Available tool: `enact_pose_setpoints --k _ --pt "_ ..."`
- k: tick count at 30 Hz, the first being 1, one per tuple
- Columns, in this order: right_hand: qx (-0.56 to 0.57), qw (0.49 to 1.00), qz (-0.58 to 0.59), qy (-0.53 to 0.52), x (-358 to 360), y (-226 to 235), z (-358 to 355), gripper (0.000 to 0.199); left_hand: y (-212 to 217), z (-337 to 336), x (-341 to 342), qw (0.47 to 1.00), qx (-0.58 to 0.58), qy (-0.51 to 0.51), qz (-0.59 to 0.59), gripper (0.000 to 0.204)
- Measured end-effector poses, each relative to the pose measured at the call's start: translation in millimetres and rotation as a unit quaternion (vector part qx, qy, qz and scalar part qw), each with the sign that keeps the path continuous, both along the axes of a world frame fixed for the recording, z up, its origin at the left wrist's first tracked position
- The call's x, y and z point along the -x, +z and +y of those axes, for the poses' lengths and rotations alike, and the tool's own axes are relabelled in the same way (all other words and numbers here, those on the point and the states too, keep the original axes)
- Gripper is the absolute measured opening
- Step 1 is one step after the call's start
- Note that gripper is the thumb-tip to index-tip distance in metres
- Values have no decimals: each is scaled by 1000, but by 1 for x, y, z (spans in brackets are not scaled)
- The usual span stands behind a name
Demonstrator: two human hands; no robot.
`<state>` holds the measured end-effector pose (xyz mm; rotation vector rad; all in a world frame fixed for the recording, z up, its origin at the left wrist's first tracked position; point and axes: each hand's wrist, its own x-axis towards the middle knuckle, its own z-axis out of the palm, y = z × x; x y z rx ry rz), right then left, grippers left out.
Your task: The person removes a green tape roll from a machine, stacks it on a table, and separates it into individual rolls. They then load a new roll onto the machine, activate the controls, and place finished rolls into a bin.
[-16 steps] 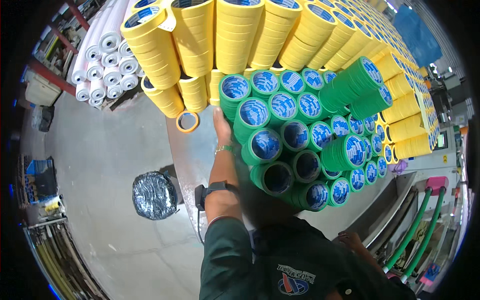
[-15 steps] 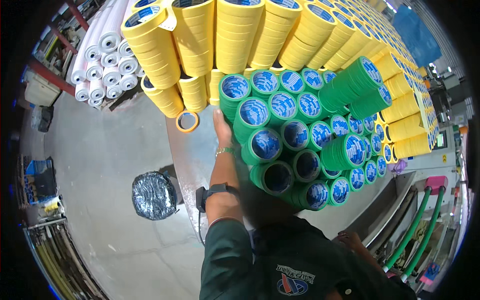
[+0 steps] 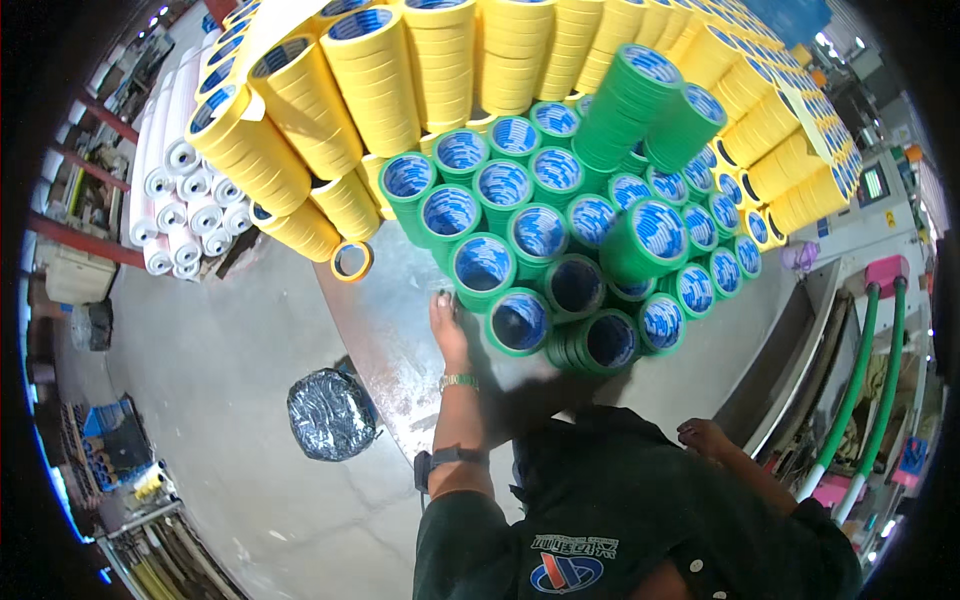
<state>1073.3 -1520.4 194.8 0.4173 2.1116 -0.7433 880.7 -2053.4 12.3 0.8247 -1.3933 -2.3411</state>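
My left hand [image 3: 447, 326] is stretched out over the metal table, just left of the front stacks of green tape rolls [image 3: 480, 268]. Its fingers look extended and nothing shows in them; whether the fingertips touch the nearest roll I cannot tell. The green rolls stand in upright, closely grouped stacks with blue-printed cores. Two taller green stacks [image 3: 625, 105] lean at the back, and another [image 3: 645, 240] rises near the right front. My right hand [image 3: 705, 438] hangs by my right side, away from the tape, loosely bent with nothing visible in it.
Tall yellow tape stacks [image 3: 375, 85] line the table's back and right. A single orange-edged roll [image 3: 351, 261] lies at the left table edge. Black-wrapped bundle [image 3: 330, 414] sits on the floor at left; white film rolls [image 3: 190, 200] are piled behind. Green hoses [image 3: 862, 380] run at right.
My left hand has drawn back toward me, from beside the rear-left green stacks to beside the front ones. My head view has shifted, and more of my right hand shows.
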Motion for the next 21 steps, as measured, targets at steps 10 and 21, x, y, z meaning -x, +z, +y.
enact_pose_setpoints --k 10,21 --pt "120 988 76 67 -50 -99 104 33 44 7 -139 982 25 182 -34 27" --pt "162 979 61 -108 -70 -108 180 32 223 85 -152 947 235 217 26 42"
